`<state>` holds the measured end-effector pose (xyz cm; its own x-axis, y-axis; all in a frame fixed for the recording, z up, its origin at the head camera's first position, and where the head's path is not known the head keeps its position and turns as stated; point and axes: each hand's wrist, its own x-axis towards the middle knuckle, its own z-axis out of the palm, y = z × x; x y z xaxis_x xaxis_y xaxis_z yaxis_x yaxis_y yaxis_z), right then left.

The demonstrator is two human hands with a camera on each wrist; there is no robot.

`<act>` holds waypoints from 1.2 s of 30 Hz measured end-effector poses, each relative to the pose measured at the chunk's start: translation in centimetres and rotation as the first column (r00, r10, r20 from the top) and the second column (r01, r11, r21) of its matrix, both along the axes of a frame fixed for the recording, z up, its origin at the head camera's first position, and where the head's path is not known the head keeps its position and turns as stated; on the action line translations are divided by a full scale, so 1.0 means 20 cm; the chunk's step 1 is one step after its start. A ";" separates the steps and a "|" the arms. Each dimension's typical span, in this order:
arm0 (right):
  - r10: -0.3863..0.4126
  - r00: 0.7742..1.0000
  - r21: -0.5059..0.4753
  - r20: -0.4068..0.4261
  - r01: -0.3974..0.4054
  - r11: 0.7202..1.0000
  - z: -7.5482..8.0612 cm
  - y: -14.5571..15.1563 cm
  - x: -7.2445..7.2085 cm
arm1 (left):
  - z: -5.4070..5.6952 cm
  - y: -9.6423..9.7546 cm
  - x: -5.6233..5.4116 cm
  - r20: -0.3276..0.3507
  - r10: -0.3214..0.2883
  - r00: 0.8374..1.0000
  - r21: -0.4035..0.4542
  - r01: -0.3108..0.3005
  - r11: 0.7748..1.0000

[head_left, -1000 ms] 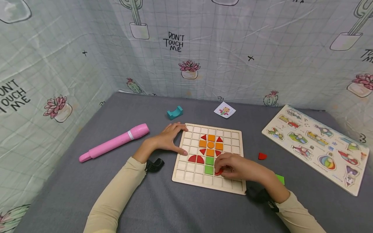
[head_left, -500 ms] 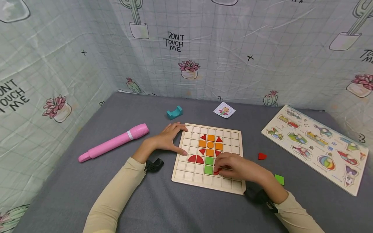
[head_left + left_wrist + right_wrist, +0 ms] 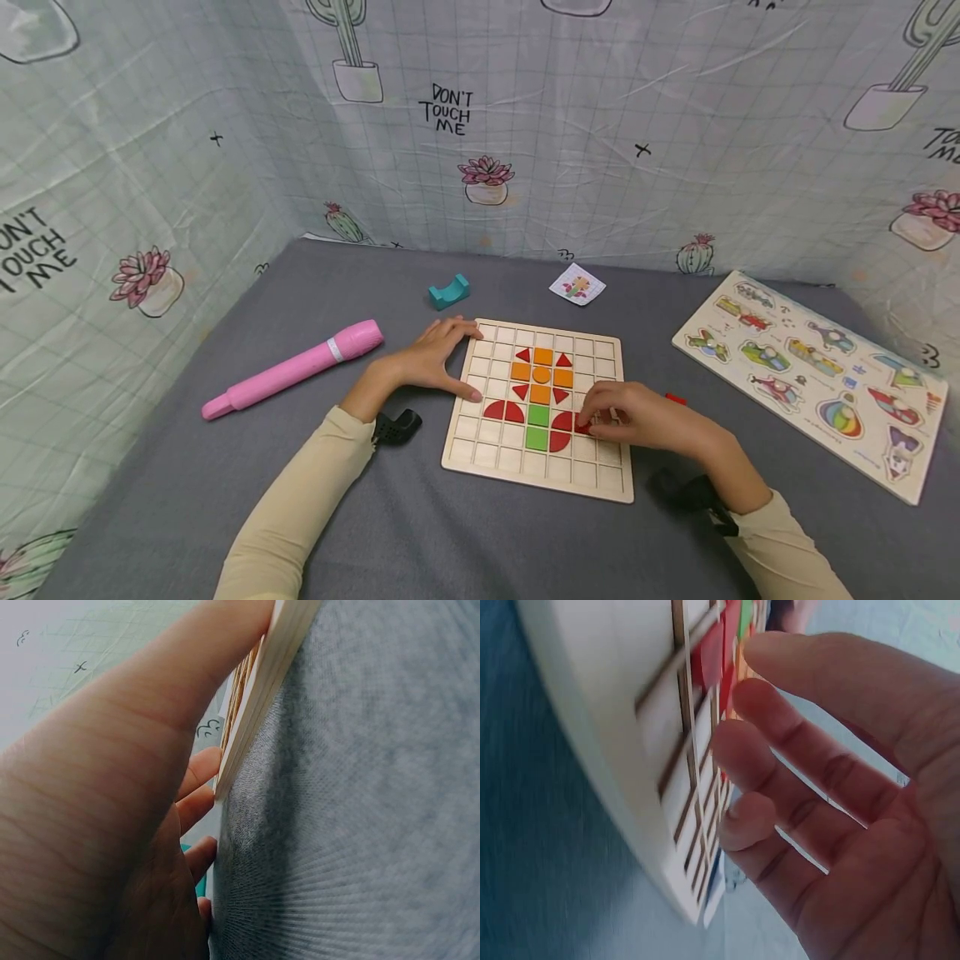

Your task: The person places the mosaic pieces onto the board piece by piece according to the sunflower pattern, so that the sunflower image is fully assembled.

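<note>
On the grey cloth lies a square wooden grid board (image 3: pixel 510 473). It carries orange squares (image 3: pixel 543 356), an orange circle (image 3: pixel 541 374), red triangles (image 3: pixel 522 355) and two green squares (image 3: pixel 537 438). Red quarter-circle pieces (image 3: pixel 504 410) flank the green ones. My left hand (image 3: pixel 431 358) rests along the board's left edge, thumb and fingers spread. My right hand (image 3: pixel 637 414) is over the board's right side, bent fingertips right at a red piece (image 3: pixel 582 422). The right wrist view shows a gap between thumb (image 3: pixel 817 664) and forefinger, with red pieces (image 3: pixel 711 656) just beyond.
A pink cylinder (image 3: pixel 292 369) lies left. Behind the board are a teal curved block (image 3: pixel 450 292) and a small pattern card (image 3: pixel 577 284). A picture puzzle board (image 3: pixel 817 383) lies right. A loose red piece (image 3: pixel 676 399) shows past the right hand.
My right hand has moved right, uncovering red quarter-circles beside the green squares. The loose green square on the cloth is now hidden behind the right arm. My left hand has stayed put.
</note>
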<state>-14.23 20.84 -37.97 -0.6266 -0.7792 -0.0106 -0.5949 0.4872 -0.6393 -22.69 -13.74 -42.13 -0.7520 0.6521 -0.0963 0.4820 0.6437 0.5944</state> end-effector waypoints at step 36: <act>-0.134 0.984 0.013 -0.119 0.137 0.991 -0.01 0.47 -0.08 | 0.00 0.00 0.00 -0.001 -0.009 1.000 0.018 0.009 1.000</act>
